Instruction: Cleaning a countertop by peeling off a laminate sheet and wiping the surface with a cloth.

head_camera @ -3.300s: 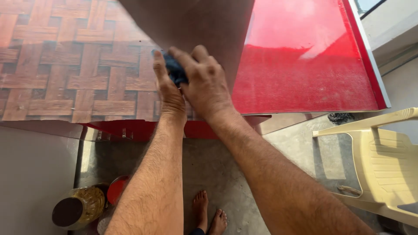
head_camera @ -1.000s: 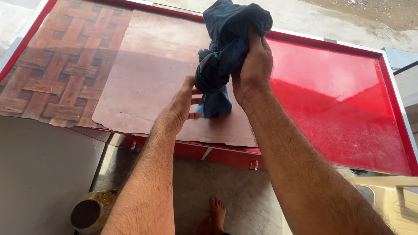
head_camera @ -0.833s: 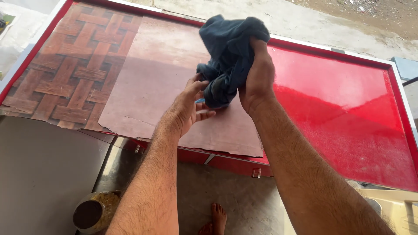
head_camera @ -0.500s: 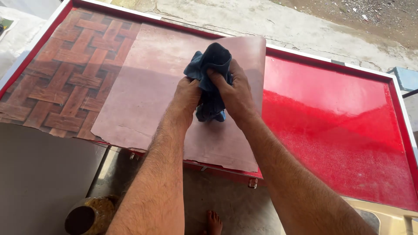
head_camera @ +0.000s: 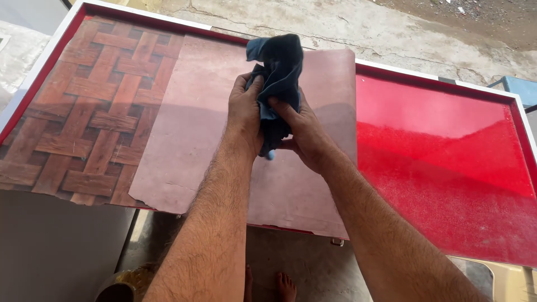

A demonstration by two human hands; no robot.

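Both of my hands grip a dark blue cloth (head_camera: pixel 279 67) bunched up above the table. My left hand (head_camera: pixel 246 114) holds its left side, my right hand (head_camera: pixel 302 131) holds its lower right part. Under the hands lies a plain brownish-pink sheet (head_camera: pixel 190 134) on a red table top (head_camera: pixel 447 162) with a white rim. A woven brick-pattern covering (head_camera: pixel 84 112) lies over the table's left part.
The table's near edge runs below my forearms, with a concrete floor (head_camera: pixel 302 263) and my bare toes (head_camera: pixel 285 285) beneath. A round metal pot (head_camera: pixel 120 285) stands on the floor at lower left. A blue object (head_camera: pixel 523 89) shows at the right edge. Rough ground lies beyond the table.
The cloth has been gathered tighter between both hands and lifted slightly over the sheet; my hands stay close together. The camera view shifted a little.
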